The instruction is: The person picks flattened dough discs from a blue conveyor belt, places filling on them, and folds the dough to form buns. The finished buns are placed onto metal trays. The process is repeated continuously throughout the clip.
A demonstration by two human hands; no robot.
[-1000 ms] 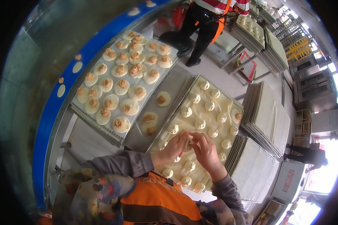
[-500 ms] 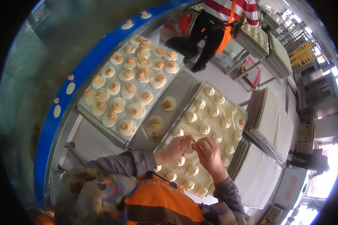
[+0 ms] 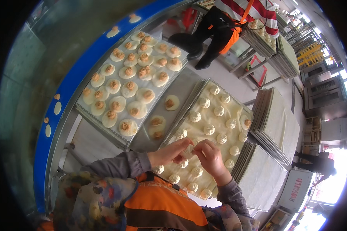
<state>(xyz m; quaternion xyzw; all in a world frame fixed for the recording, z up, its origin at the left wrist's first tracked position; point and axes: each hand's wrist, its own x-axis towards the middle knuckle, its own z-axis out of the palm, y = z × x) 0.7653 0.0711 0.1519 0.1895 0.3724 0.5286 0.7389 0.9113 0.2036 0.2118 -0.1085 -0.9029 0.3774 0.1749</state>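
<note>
Between my two hands is a pale dough bun (image 3: 187,152), its edge gathered in folds. My left hand (image 3: 169,151) cups it from the left, fingers closed round it. The thumb and fingers of my right hand (image 3: 211,158) pinch its edge from the right. Both hands are held over a cloth-covered tray (image 3: 204,127) bearing several pleated buns (image 3: 209,129) in rows. Part of that tray lies hidden beneath my hands. At its right edge rests a flat wrapper with filling (image 3: 245,121).
Left of it, a perforated tray (image 3: 132,111) carries many flat wrappers topped with orange-brown filling. Loose filled wrappers (image 3: 172,102) lie on the metal surface between. Beyond runs a blue conveyor edge (image 3: 71,73) with wrappers. Stacked trays (image 3: 275,119) stand at right; a co-worker (image 3: 219,30) stands ahead.
The bun in my hands shows more of its gathered folds, and my hands have shifted slightly left. Wrappers on the blue edge have moved toward me. The co-worker leans farther right.
</note>
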